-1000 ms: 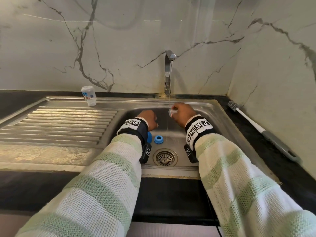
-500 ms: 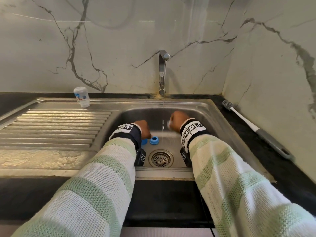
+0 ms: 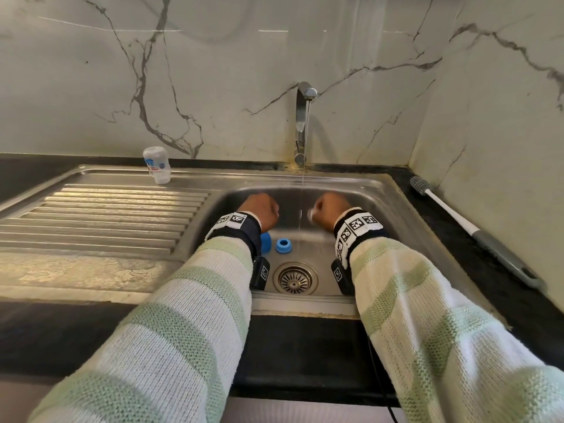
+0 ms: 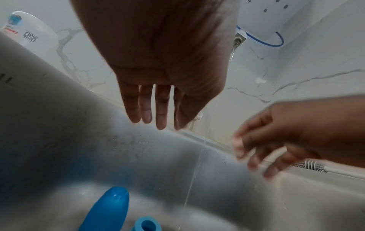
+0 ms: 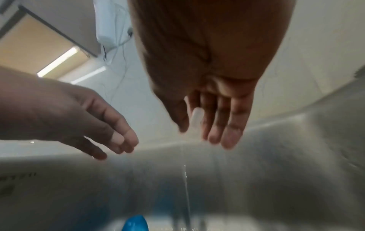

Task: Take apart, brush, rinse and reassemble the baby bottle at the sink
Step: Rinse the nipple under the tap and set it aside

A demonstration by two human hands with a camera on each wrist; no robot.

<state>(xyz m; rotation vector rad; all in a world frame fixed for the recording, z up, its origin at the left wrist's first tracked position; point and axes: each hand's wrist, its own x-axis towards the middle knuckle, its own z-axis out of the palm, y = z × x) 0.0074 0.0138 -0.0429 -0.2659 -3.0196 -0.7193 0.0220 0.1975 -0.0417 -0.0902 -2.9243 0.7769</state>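
Clear teat (image 5: pixel 197 118) pinched between thumb and fingers (image 5: pixel 230 134) of right hand (image 3: pixel 331 210), just at 3 o'clock of the thin water stream (image 3: pixel 302 178) over the sink (image 3: pixel 366 190). Left hand (image 3: pixel 259 209) at 9 o'clock of the stream, fingers (image 4: pixel 147 107) straight, slightly apart, holding nothing. Below, on the basin floor: blue ring (image 3: pixel 283 245), and a blue cap (image 3: pixel 265 242) just at its 9 o'clock, partly hidden by the left wrist. Bottle body (image 3: pixel 157 167) upended on the drainboard at 10 o'clock. Bottle brush (image 3: pixel 476 232) lying on the desk at 3 o'clock.
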